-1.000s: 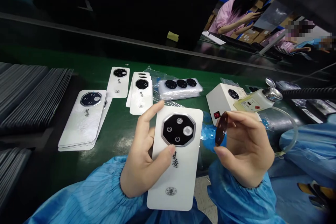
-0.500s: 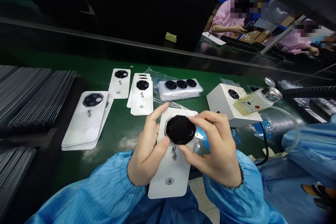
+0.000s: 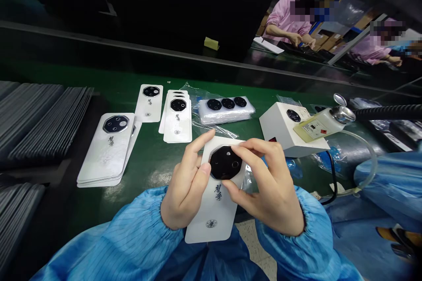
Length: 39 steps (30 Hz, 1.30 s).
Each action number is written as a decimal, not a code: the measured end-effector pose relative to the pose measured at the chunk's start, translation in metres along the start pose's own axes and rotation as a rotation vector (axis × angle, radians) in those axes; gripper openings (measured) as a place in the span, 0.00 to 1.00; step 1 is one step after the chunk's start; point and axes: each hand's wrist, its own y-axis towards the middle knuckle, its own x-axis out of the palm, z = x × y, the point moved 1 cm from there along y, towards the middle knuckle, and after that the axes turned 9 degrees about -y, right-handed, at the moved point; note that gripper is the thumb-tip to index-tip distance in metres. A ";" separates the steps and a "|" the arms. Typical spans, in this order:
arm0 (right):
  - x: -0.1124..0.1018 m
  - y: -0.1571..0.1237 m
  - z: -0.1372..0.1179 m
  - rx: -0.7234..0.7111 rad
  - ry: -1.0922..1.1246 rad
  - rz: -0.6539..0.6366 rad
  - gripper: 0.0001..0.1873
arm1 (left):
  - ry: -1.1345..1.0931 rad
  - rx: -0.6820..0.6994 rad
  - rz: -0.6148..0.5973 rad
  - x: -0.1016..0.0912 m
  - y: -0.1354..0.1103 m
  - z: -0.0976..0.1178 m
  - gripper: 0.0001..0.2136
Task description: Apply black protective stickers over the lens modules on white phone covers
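Note:
Both my hands are close together over the green bench. My left hand grips the edge of a white phone back cover, with the thumb on its face. My right hand holds a black octagonal film piece with its fingertips, pressing it onto the cover's camera ring. The piece hides the ring and lenses almost completely. A black logo shows below it on the cover.
Stacked white covers lie left of my hands, with more ahead. Further right are a wrapped stack of black octagonal pieces and a white bench unit with a bottle. Dark grey stacks fill the left. Co-workers in pink sit beyond.
My right hand has brought the black piece from the right onto the camera ring, covering the lenses. The white cover has risen slightly up the view, and both hands have closed in together.

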 end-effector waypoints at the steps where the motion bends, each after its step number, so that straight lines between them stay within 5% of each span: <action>1: 0.000 0.000 0.000 -0.003 -0.002 -0.006 0.20 | 0.006 -0.002 0.000 0.000 0.000 0.000 0.19; 39: -0.005 -0.003 -0.004 -0.052 -0.030 0.038 0.19 | 0.094 0.079 0.018 0.000 -0.003 0.001 0.17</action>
